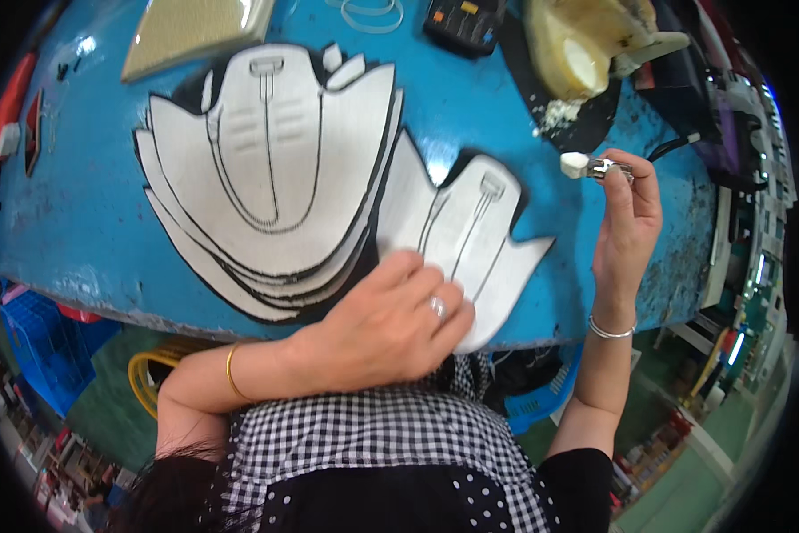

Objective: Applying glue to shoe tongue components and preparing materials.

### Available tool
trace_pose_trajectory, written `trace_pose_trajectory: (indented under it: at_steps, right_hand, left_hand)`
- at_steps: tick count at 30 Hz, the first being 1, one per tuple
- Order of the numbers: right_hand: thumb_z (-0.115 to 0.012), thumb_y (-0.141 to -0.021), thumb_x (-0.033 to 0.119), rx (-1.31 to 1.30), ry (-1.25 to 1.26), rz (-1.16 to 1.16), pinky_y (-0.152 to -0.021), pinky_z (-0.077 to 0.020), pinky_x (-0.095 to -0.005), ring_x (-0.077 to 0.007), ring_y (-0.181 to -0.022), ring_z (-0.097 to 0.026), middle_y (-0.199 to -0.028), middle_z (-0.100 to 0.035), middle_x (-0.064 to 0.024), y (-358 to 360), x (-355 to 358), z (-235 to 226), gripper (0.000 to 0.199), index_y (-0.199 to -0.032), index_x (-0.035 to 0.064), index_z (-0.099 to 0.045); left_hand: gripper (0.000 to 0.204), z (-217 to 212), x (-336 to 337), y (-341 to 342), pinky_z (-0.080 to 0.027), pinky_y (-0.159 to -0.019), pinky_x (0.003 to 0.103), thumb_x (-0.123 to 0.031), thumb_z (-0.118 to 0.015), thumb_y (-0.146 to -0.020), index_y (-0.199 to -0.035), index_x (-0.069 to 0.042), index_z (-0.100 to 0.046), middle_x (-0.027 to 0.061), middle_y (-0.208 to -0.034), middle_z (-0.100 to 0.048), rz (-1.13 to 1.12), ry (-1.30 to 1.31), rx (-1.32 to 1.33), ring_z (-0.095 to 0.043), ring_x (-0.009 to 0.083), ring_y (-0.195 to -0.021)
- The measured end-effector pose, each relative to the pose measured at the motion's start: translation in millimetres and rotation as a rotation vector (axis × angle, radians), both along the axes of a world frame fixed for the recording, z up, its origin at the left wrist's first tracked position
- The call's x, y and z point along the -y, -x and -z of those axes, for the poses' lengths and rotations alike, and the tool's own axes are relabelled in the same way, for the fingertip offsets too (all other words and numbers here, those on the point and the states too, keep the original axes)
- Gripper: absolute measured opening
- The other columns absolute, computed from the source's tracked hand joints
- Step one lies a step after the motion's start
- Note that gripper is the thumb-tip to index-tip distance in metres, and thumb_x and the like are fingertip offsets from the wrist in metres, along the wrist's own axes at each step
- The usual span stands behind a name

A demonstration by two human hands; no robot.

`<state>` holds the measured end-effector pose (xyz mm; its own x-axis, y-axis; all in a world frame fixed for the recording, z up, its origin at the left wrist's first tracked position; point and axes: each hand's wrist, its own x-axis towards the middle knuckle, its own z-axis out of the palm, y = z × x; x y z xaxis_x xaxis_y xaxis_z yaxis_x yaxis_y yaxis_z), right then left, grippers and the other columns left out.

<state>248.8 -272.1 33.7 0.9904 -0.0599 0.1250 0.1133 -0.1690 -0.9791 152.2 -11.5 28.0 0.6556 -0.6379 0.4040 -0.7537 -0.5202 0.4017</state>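
My left hand (391,320) lies flat on a single white shoe-upper piece (471,231) near the front edge of the blue table (79,213), fingers pressing it down. A fanned stack of several like white pieces (266,178) with black edges lies to its left. My right hand (626,222) is raised at the right and pinches a small brush (591,165) with a metal ferrule and a whitish tip, held above the table, away from the piece.
A yellowish glue pot (577,44) stands at the back right on a black patch with white spills. A dark calculator-like device (462,22) and rubber bands (373,13) lie at the back. A beige mesh piece (186,31) sits back left. Blue crates (44,346) below.
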Motion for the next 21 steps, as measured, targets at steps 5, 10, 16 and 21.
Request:
trace_pose_trajectory:
  at_steps: [5,10,16,21]
  right_hand:
    - [-0.063,-0.100,0.013,0.025,-0.291,-0.059,-0.080,-0.0457,-0.0246,-0.0076,-0.080,-0.054,-0.091,-0.061,0.0008,-17.4,11.1,8.4,0.015,-0.111,0.0039,-0.064]
    - [-0.063,-0.100,0.016,-0.077,-0.457,-0.007,-0.077,-0.0462,-0.0238,-0.0074,-0.080,-0.054,-0.089,-0.061,0.0012,-28.7,15.7,5.7,0.017,-0.112,0.0045,-0.065]
    - [-0.064,-0.100,0.021,-0.063,-0.443,0.015,-0.071,-0.0447,-0.0225,-0.0049,-0.076,-0.051,-0.086,-0.058,0.0030,-63.2,30.9,0.9,0.021,-0.113,0.0052,-0.065]
    - [-0.065,-0.099,0.028,-0.168,-0.423,0.035,-0.067,-0.0435,-0.0232,-0.0047,-0.071,-0.047,-0.084,-0.056,0.0038,-103.6,46.9,1.5,0.023,-0.107,0.0060,-0.066]
  left_hand:
    - [0.033,-45.4,-34.6,8.2,-0.039,-0.066,0.028,-0.016,-0.068,-0.075,-0.108,-0.015,-0.072,-0.0057,-0.067,-0.044,0.135,0.163,0.370,-0.049,0.0085,-0.064]
    - [0.036,-74.8,-80.1,32.6,-0.041,-0.068,0.031,-0.016,-0.072,-0.073,-0.109,-0.021,-0.073,-0.0054,-0.066,-0.045,-0.017,0.008,0.454,-0.050,0.0104,-0.066]
    - [0.044,-65.5,-99.6,1.1,-0.043,-0.069,0.035,-0.024,-0.085,-0.062,-0.104,-0.017,-0.074,-0.0032,-0.073,-0.055,-0.261,-0.284,-0.146,-0.054,0.0184,-0.068]
    - [0.035,-82.7,-98.9,-21.1,-0.046,-0.070,0.035,-0.020,-0.084,-0.069,-0.102,-0.014,-0.074,-0.0008,-0.081,-0.060,-0.132,-0.219,-0.230,-0.058,0.0200,-0.076]
